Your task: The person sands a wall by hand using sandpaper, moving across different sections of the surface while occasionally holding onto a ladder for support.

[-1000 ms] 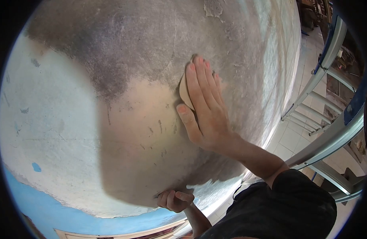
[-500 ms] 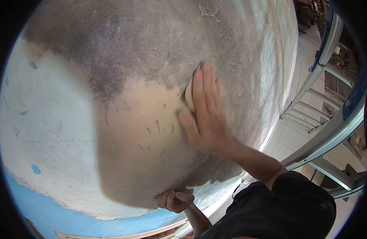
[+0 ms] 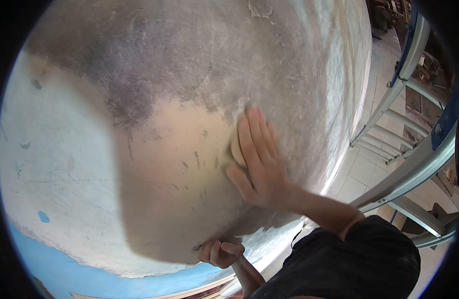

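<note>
My right hand (image 3: 263, 167) lies flat against the wall (image 3: 179, 149), fingers together and thumb to the left. Under its palm it presses a pale flat pad (image 3: 236, 149) with a dark edge, mostly covered by the fingers. The wall is patchy around it: dark grey above, smoother cream and pale plaster to the left. Lower down, my left hand (image 3: 220, 253) is curled into a fist close to the wall. A small dark bit shows by its fingertips, but what it holds, if anything, I cannot make out.
An aluminium ladder (image 3: 413, 179) with blue parts stands at the right, over a tiled floor (image 3: 360, 174). Blue paint (image 3: 90, 256) covers the wall at the lower left, above a light frame (image 3: 160, 295). Clutter lies at the far upper right.
My right hand has slid down the wall a little with the pad under it. My left hand has stayed almost where it was, still curled.
</note>
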A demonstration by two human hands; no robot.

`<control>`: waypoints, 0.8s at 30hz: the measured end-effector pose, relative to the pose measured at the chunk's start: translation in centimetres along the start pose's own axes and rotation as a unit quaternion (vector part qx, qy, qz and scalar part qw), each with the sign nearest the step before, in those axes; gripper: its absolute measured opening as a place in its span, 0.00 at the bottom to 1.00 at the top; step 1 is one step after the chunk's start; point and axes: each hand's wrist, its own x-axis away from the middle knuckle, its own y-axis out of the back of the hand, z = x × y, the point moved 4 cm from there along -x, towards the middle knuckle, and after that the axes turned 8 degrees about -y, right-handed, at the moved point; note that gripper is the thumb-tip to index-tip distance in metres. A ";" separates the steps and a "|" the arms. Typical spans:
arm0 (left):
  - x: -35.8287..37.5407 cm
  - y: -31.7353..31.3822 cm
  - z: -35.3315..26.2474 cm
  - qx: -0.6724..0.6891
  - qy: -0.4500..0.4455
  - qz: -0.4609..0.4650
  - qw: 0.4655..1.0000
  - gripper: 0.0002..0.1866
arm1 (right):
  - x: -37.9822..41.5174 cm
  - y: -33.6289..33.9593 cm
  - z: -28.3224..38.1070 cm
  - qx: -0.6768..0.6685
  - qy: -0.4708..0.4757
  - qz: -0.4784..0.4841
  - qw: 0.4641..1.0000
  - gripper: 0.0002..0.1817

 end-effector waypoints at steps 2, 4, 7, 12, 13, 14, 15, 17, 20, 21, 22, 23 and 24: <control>0.2 -0.1 0.1 -0.003 0.003 -0.005 1.000 0.07 | 2.0 -0.3 -0.8 0.011 0.016 0.022 1.000 0.37; 0.3 0.2 0.1 -0.003 0.009 -0.001 1.000 0.07 | 1.7 0.0 -0.5 0.014 0.021 0.023 0.999 0.37; 0.4 0.2 0.1 0.000 0.014 0.000 1.000 0.07 | -2.7 0.6 -0.4 0.004 0.024 -0.033 0.999 0.36; 0.4 0.0 0.2 0.015 0.006 -0.012 1.000 0.07 | -2.7 0.3 0.4 0.001 0.010 -0.048 0.999 0.36; 0.4 0.1 0.2 0.009 0.009 -0.011 1.000 0.07 | -0.8 -0.2 0.3 0.006 0.012 -0.023 1.000 0.36; 0.4 0.1 0.2 0.005 0.014 -0.009 1.000 0.07 | 1.7 -0.7 -0.1 0.012 0.016 0.002 1.000 0.37; 0.4 0.1 0.2 0.001 0.017 -0.006 1.000 0.07 | 2.4 -0.7 0.1 0.017 0.016 0.028 0.999 0.37; 0.4 0.1 0.1 -0.007 0.017 -0.006 1.000 0.07 | 2.2 -0.7 -0.6 0.027 0.034 0.029 0.999 0.37; 0.0 -0.2 -0.1 0.003 0.011 -0.012 1.000 0.07 | -0.8 0.1 -0.4 0.022 0.040 0.014 0.999 0.38; -0.1 -0.2 -0.1 0.007 0.009 -0.016 1.000 0.07 | -1.9 0.2 -0.1 0.016 0.041 0.007 0.999 0.39; -0.1 0.0 -0.1 0.000 0.006 -0.006 1.000 0.07 | -2.7 0.2 0.1 0.004 0.039 -0.010 0.999 0.38; -0.1 0.1 -0.1 -0.005 0.003 0.004 1.000 0.07 | -3.4 0.2 0.4 -0.006 0.036 -0.026 0.999 0.38; 0.0 0.2 0.0 -0.010 0.000 0.011 1.000 0.07 | -3.7 0.3 0.6 -0.016 0.036 -0.045 0.998 0.38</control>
